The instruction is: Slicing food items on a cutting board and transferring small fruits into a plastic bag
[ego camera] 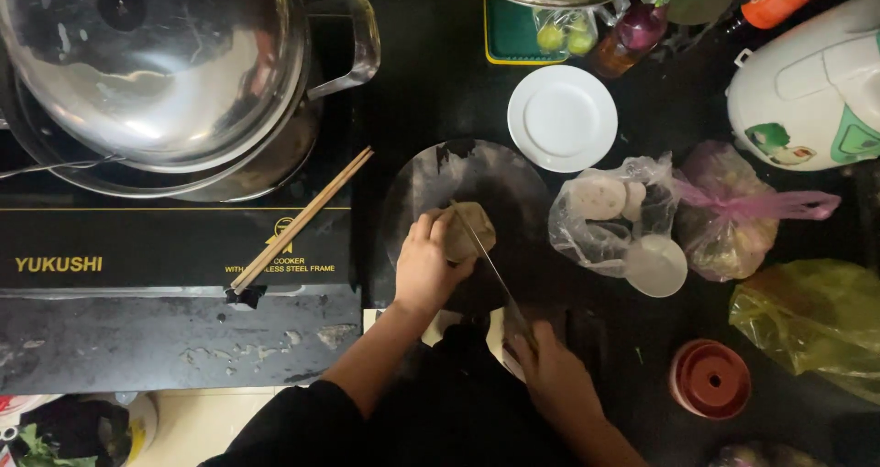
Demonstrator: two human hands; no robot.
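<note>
My left hand (426,267) fingers clamp a brown root (469,230) on the round board (440,178); my right hand (550,371) fingers wrap the knife (490,265).

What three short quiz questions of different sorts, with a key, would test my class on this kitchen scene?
1. True or false: the left hand steadies a brownish lump of food on the round dark cutting board.
2. Which lies across the stove's front edge? A) a ladle B) chopsticks C) a whisk
3. Fill in: the right hand holds a ____ whose blade rests on the food.

Key
1. True.
2. B: the chopsticks lie slanted on the stove.
3. Knife.
</note>
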